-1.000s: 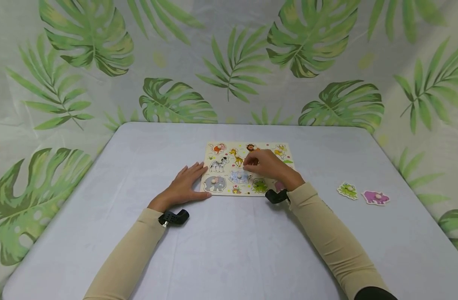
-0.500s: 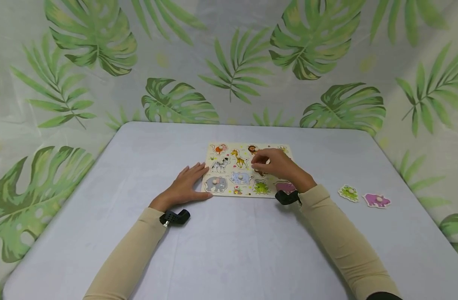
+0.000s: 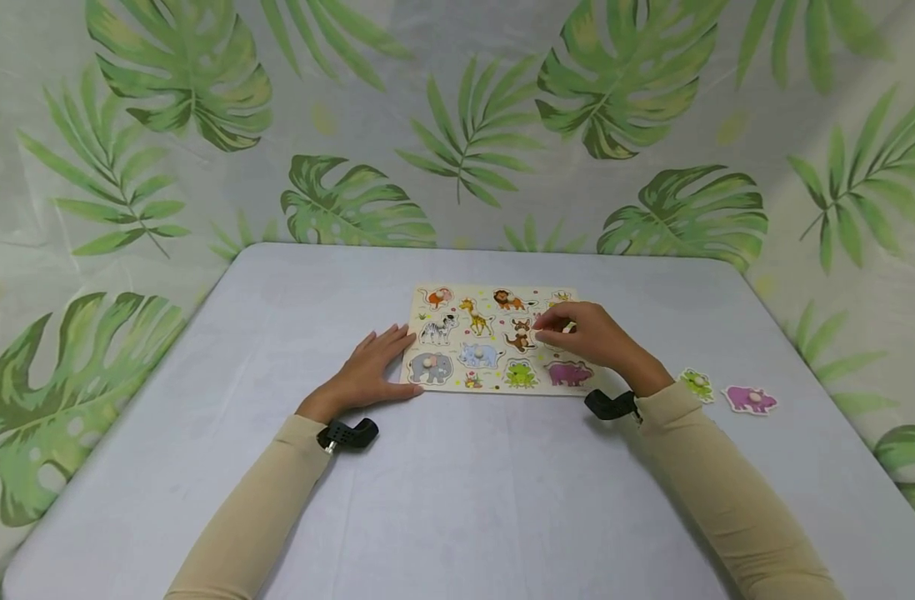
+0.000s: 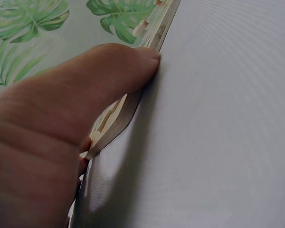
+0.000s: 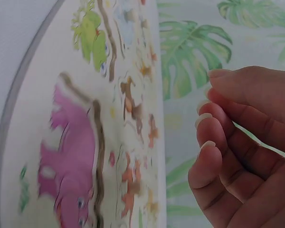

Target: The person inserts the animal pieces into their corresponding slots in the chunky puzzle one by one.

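On the table lies a wooden peg puzzle board with animal pieces and small knobs. My left hand rests flat at its left side, the fingers on the edge. In the left wrist view, the thumb lies against the board's side. Over the right part hovers my right hand, its fingers loosely bent beside the kangaroo piece. Nothing shows between those fingertips in the right wrist view. The frog recess and purple hippo recess show printed pictures without knobs.
A loose frog piece and a purple hippo piece lie on the white table right of the board, near the right forearm. A leaf-patterned cloth hangs behind the table.
My right hand has shifted right across the board with no piece visible in it, uncovering the lion and kangaroo pieces and the hippo recess. The left hand stays in place.
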Available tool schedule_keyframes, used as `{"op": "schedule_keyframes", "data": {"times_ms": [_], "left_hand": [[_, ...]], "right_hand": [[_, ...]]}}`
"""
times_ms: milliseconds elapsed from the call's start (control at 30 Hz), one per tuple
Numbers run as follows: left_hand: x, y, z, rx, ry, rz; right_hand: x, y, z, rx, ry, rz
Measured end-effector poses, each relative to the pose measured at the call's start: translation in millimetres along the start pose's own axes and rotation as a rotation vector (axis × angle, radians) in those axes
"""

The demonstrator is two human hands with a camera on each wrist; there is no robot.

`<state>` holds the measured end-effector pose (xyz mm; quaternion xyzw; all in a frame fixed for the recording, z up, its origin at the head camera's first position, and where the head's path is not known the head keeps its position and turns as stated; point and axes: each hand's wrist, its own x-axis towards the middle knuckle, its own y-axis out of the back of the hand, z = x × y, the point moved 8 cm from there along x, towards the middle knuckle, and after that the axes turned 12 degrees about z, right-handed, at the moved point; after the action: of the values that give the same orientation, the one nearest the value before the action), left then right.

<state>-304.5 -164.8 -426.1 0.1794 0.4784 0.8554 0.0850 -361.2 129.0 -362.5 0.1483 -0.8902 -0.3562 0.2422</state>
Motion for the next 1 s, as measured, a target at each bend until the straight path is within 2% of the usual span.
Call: {"op": "schedule_keyframes", "data": {"times_ms": [600, 1000], "left_hand": [[-1.5, 0.8, 0.7, -0.003, 0.019, -0.013], [-0.5, 1.0, 0.4, 0.002, 0.012, -0.003]], "right_hand": [[-41.9, 40.1, 46.0, -0.103, -0.092, 0.060], [-64.2, 61.5, 62.5, -0.152, -0.115, 0.099]]}}
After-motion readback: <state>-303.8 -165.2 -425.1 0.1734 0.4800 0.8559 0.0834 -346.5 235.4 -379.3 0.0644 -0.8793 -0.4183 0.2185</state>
